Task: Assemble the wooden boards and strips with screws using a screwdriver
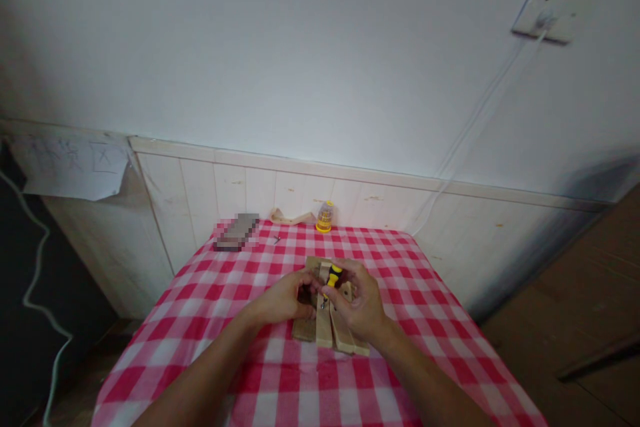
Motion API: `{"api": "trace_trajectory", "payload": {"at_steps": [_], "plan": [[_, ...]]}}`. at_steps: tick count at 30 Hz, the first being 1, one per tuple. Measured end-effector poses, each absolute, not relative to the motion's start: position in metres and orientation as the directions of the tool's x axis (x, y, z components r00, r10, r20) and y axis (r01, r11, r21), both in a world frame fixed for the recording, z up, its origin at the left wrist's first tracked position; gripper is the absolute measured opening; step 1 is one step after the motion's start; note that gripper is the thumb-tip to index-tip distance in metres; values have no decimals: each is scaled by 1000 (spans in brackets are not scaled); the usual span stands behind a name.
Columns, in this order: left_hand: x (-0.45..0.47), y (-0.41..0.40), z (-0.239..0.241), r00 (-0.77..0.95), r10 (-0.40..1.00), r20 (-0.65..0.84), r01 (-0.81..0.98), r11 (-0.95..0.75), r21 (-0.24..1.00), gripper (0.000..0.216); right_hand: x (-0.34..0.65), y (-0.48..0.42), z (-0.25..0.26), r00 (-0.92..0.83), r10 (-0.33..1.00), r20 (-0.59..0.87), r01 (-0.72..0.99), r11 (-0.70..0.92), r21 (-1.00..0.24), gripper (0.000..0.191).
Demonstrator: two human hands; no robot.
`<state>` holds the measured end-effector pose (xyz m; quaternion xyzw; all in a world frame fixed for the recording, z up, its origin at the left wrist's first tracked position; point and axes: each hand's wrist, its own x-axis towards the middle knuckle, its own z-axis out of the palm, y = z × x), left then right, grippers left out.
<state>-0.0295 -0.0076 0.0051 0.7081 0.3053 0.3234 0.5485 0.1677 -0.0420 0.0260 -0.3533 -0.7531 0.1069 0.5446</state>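
Note:
My right hand (364,297) is closed around a small yellow-and-black screwdriver (334,275), which is tilted with its metal end pointing down at a pale wooden strip (324,332). A small shiny metal piece (323,305) shows at the strip's surface; whether it is the screwdriver's tip or a screw, I cannot tell. From the other side my left hand (287,297) curls in at the strip's left edge, fingertips close to the screwdriver; what they pinch is hidden. More wooden strips (343,335) fan out to the right, over a darker wooden board (303,329).
A red-and-white checked cloth (200,340) covers the table. Near the wall stand a clear bottle with yellow cap and base (324,217), a pale curved strip (290,219), a small metal item (277,239) and a pixelated dark object (237,232). A cable (480,113) hangs from the wall socket (545,17).

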Motion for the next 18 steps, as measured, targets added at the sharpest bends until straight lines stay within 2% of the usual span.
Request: {"api": "trace_trajectory", "payload": {"at_steps": [10,14,18], "plan": [[-29,-8,4,621,771,143,55,-224,973,39,167,-45,37,-253,594,764,380,787,-486,42],[-29,-6,-2,600,789,129,56,-202,978,40,169,-47,36,-264,607,750,335,786,-519,44],[-29,-6,-1,606,784,135,40,-199,979,38,169,-46,33,-242,635,734,358,761,-541,44]]}}
